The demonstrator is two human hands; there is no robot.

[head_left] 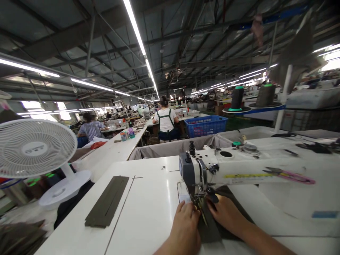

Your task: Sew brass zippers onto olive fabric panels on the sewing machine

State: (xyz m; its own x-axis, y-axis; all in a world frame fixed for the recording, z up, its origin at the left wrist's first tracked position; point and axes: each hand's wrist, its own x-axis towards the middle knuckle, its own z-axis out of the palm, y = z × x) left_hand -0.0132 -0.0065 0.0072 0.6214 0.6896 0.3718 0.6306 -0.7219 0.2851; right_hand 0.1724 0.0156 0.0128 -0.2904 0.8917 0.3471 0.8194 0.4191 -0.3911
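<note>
A white sewing machine (pixel 209 173) stands before me with dark olive fabric (pixel 209 228) lying under its presser foot. My left hand (pixel 186 221) is just left of the needle area, fingers bent and together on the fabric's left edge. My right hand (pixel 224 210) lies to the right of the needle, its fingers curled closed on the same fabric, fingertips partly hidden by the machine head. A thin brass-coloured strip (pixel 203 214) shows between the hands; what it is I cannot make out. More dark fabric extends behind my right wrist.
A stack of olive fabric strips (pixel 107 202) lies on the white table (pixel 145 209) at left, near a white fan (pixel 35 148). Pink-handled thread snips (pixel 289 174) rest on the machine arm. Thread cones (pixel 237 99) stand at right. Beyond are a blue basket (pixel 205 125) and co-workers.
</note>
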